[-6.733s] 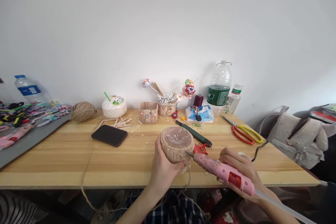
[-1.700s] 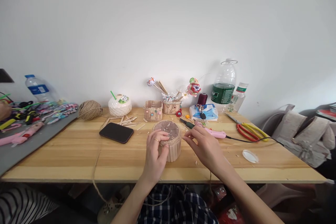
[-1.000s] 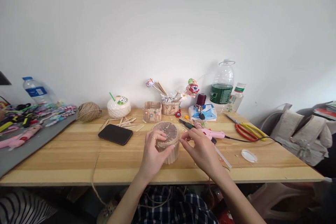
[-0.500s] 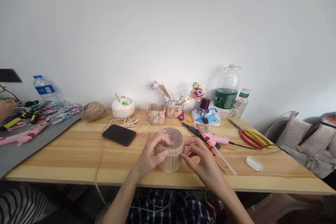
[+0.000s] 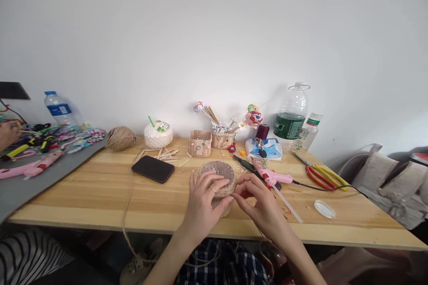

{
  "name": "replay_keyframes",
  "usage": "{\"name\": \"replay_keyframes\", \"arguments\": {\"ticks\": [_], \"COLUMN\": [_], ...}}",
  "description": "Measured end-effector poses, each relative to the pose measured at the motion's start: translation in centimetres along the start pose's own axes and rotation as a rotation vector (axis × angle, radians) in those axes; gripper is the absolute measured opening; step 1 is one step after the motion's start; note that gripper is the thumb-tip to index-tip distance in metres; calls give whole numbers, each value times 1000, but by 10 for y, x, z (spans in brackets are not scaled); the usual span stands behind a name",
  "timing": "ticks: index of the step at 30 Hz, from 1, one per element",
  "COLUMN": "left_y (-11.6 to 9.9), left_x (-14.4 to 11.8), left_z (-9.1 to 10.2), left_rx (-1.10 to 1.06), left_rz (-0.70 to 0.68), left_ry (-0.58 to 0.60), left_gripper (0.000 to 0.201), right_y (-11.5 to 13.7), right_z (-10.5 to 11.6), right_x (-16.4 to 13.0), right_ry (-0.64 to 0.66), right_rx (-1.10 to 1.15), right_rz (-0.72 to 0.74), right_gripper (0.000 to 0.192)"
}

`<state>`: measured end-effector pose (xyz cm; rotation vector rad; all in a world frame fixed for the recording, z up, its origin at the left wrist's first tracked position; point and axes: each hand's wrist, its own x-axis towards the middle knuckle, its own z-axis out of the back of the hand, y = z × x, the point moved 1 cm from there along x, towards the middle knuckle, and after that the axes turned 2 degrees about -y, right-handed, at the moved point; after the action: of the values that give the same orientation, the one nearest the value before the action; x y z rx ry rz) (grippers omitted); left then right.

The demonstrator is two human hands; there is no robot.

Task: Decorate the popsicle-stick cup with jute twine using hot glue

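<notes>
Since earlier: both hands have closed in over the pot, the left now draped across its near side, and the glue gun, once in the right hand, lies set down on the table.
Pot: a small round stick-walled pot (image 5: pixel 217 177) stands near the front edge of the table (image 5: pixel 100 196), middle of the view, its clear top facing up.
Left hand: the left hand (image 5: pixel 202 200) cups the pot's near wall, fingers spread over the rim, seemingly to steady it.
Right hand: the right hand (image 5: pixel 264 205) pinches with fingertips at the pot's right side; it looks to be pressing twine against the wall, though the strand itself is too fine to make out there.
Twine: a loose strand (image 5: pixel 126 213) hangs off the table's front edge, and the ball of twine (image 5: pixel 120 138) sits well back to the left.
Glue gun: the pink glue gun (image 5: pixel 270 176) rests just right of the pot, within reach, cord trailing right.
Nearby: a black phone (image 5: pixel 153 168) left of the pot; scissors (image 5: pixel 321 173) and a small white lid (image 5: pixel 324 209) further right.
Neighbour: another person's hand (image 5: pixel 6 136) works at the far left.
</notes>
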<state>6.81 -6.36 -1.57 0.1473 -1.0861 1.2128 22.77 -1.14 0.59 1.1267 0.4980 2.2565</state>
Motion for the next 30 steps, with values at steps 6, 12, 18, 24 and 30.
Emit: {"name": "replay_keyframes", "arguments": {"ticks": [6,12,18,24,30], "left_y": [-1,-7,-8,-8,-12], "left_x": [1,2,1,2,4], "left_z": [1,3,4,5,3], "left_rx": [-66,-100,-117,-135,-145], "left_rz": [46,99,146,160,206], "left_ry": [8,31,37,27,8], "left_gripper": [27,21,17,16,16], "right_y": [1,2,6,4,1], "right_z": [0,1,1,4,4], "right_x": [1,1,3,4,6], "right_ry": [14,-1,14,13,27], "right_rx": [42,42,-65,-134,-151], "right_rz": [-20,0,-41,-47,-17], "right_gripper": [14,15,13,13,12]}}
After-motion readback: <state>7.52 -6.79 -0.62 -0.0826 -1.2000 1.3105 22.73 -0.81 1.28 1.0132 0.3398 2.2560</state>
